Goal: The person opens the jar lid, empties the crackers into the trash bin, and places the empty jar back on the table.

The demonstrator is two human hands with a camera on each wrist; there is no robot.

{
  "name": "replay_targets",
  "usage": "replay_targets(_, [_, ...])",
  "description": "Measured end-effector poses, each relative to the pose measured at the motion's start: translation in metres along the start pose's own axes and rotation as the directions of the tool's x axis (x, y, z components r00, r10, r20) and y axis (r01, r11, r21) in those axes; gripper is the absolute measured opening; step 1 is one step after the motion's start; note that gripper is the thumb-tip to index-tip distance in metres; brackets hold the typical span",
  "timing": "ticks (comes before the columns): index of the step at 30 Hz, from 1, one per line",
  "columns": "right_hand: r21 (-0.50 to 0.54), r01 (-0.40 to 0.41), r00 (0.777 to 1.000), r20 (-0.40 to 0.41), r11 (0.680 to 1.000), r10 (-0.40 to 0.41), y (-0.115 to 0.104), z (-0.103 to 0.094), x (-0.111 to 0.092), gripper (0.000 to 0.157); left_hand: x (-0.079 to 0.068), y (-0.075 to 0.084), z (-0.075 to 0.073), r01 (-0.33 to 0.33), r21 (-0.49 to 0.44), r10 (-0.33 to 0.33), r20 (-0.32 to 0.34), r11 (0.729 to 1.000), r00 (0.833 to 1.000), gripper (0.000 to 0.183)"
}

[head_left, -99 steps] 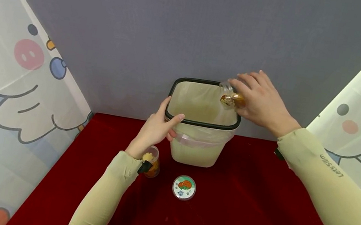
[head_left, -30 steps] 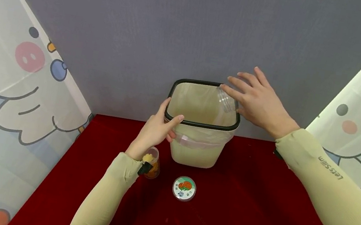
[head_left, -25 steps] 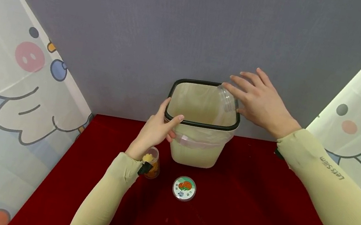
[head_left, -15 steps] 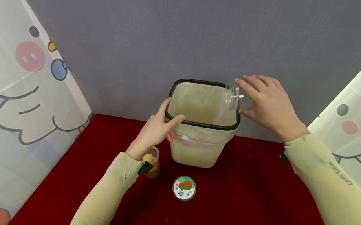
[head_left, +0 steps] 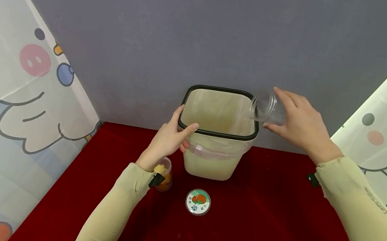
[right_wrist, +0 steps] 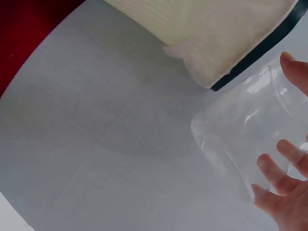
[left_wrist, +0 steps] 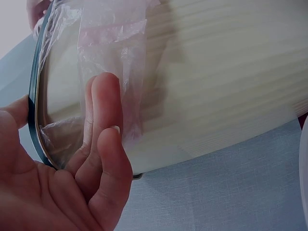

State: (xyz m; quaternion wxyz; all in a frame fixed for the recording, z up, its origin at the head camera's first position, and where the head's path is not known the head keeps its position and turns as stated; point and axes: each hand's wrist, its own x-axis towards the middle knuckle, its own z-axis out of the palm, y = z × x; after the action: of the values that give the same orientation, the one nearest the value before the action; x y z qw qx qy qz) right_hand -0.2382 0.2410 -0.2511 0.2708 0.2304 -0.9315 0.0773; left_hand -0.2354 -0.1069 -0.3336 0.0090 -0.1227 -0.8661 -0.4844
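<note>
A cream trash bin (head_left: 209, 165) with a black rim and a clear liner (left_wrist: 113, 38) stands on the red cloth. My left hand (head_left: 167, 137) grips its front left corner, thumb over the rim and fingers against the outside. A see-through plastic jar (head_left: 269, 107) lies sideways in my right hand (head_left: 302, 123), which holds it round the body. Its threaded mouth points left, overlapping the bin's right rim in the head view. No food shows inside the jar; in the right wrist view the clear jar (right_wrist: 236, 125) appears beside the bin's dark rim.
Behind my left wrist stands a second jar (head_left: 165, 177) with yellow-orange contents. A round lid (head_left: 198, 202) with an orange fruit picture lies on the red cloth (head_left: 255, 233) before the bin. A grey wall (head_left: 194, 22) rises behind, with printed cartoon sheets either side.
Brown and yellowish contents showed in the tilted jar at first and are gone from it by one second ago. My right hand has since drawn the jar rightward; my left hand stayed.
</note>
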Motion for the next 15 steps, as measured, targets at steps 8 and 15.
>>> replay_targets(8, [0.05, -0.088, 0.994, -0.062, 0.995, 0.091, 0.018, 0.008, -0.02, 0.098, 0.0, 0.001, 0.001, 0.008, 0.012, -0.008, -0.013, 1.0, 1.0, 0.087])
replay_targets(15, [0.131, -0.168, 0.985, -0.021, 0.977, 0.172, 0.028, 0.019, -0.035, 0.096, -0.001, 0.0, 0.001, 0.014, 0.015, -0.013, -0.021, 1.0, 1.0, 0.088])
